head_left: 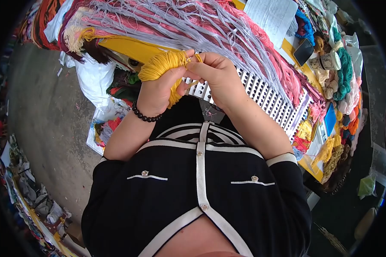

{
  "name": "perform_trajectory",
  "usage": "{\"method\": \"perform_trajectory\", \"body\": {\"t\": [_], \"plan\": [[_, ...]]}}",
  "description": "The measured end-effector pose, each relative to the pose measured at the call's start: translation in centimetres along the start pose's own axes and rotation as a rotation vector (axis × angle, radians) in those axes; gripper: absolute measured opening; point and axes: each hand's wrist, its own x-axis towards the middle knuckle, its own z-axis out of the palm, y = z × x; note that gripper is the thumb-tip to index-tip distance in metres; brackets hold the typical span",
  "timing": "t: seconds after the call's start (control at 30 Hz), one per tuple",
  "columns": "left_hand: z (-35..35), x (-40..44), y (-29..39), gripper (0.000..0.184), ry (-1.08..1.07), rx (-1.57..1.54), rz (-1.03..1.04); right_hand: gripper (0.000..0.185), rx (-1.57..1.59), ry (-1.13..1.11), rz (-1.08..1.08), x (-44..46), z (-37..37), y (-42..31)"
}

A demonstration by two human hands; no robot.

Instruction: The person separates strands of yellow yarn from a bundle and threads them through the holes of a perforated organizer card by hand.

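A bundle of yellow yarn (162, 66) is gripped in my left hand (161, 88), with part of it hanging below the palm. My right hand (216, 75) meets the left at the bundle's right end, thumb and fingers pinched on a yellow strand. Both hands are above the near edge of a white perforated rack (261, 92). Long grey-lilac threads (193, 30) and pink threads (283, 73) lie over the rack just beyond the hands.
Right of the rack are a paper cup (326, 61), a dark phone (303, 52), a blue object (330, 120) and green yarn (344, 73). A written sheet (272, 17) lies at the top. White plastic bags (92, 81) hang at left above the grey floor.
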Motion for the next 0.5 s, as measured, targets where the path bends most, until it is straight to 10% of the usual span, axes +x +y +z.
{"method": "perform_trajectory", "body": {"t": [0.4, 0.5], "plan": [[-0.3, 0.2, -0.9, 0.023, 0.052, 0.120, 0.115, 0.006, -0.065, -0.027, -0.038, -0.2, -0.4, 0.4], [0.1, 0.3, -1.6, 0.023, 0.145, 0.041, 0.186, 0.009, -0.477, 0.050, -0.217, 0.2, -1.1, 0.9]]}}
